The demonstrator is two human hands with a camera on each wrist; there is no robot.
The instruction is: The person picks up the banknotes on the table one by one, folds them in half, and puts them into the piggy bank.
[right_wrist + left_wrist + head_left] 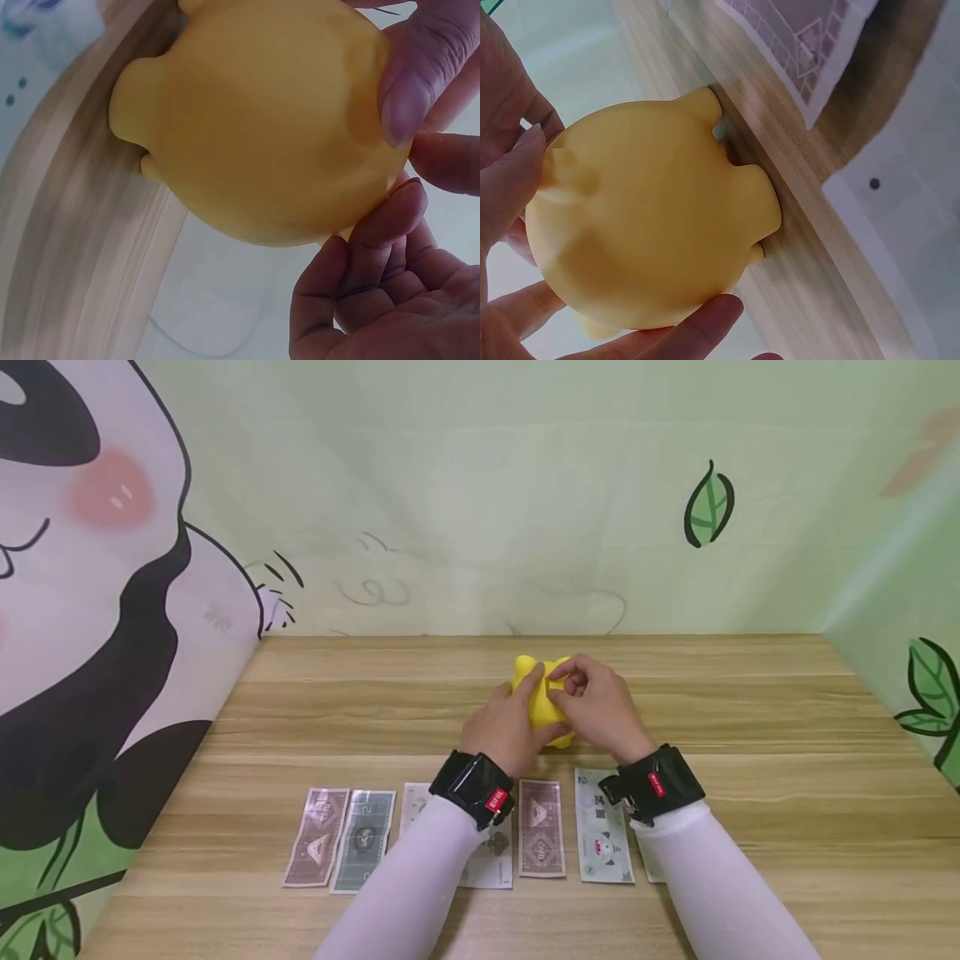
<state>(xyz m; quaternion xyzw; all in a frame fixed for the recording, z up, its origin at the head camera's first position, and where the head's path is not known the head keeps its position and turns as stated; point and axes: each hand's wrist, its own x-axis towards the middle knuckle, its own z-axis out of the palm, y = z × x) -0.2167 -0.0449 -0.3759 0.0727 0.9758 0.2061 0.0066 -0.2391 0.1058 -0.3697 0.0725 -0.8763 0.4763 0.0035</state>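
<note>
Left hand (501, 727) round the yellow piggy bank (547, 714), right hand (606, 706) at its top

The yellow piggy bank stands on its stubby feet on the wooden table (765, 710), between my two hands. My left hand grips it, fingers (701, 324) curved round the bank's left side and the thumb resting high on the part nearest me. My right hand is at the bank's upper right, fingers bent inward, with the tips of thumb and forefinger close together beside a dark mark on top; I can't tell whether they pinch something there or only touch the bank.

Play banknotes lie in a row on my side of the bank. A brown note (542, 852) is straight in front of it, and a pale green note (603, 835) marked 2 is to its near right, with a pale slip (650, 860) farther right, mostly hidden by my arm. To the bank's near left, a pale note (487, 864) shows from under my left sleeve (412, 877), and well to the left are a blue-green note (363, 843) and a purplish note (317, 843), side by side
</note>
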